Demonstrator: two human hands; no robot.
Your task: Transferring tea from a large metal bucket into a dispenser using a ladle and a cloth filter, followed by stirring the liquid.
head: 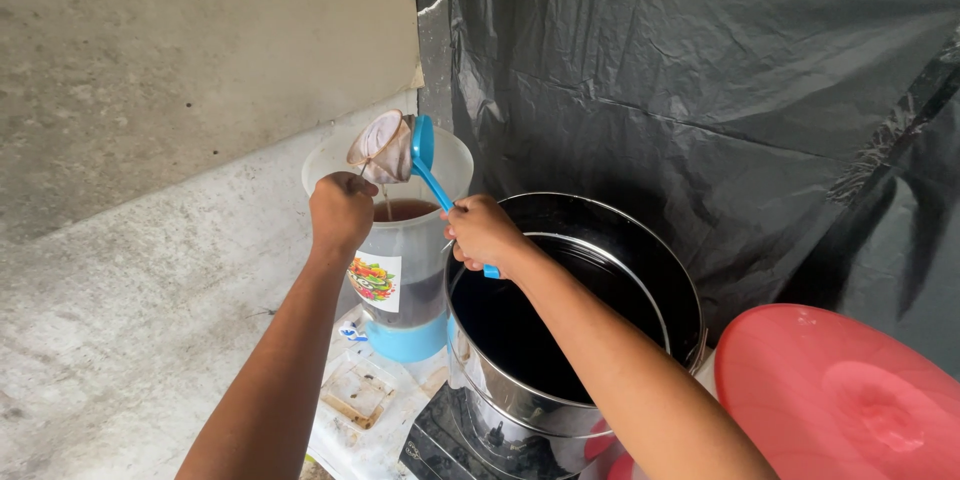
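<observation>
Overhead, cloth strainer (380, 148) above jug rim (320, 162), steel pot (560, 390) just beside

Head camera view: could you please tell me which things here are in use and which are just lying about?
In use: left hand, cloth strainer, clear jug, right hand, blue ladle, steel pot.
Lying about: red lid, black plastic sheet.

A makeshift back-room kitchen: beside the large steel pot (570, 340) of dark liquid, bare concrete wall (180, 50) to its left, black plastic sheeting (700, 70) hung behind it.
</observation>
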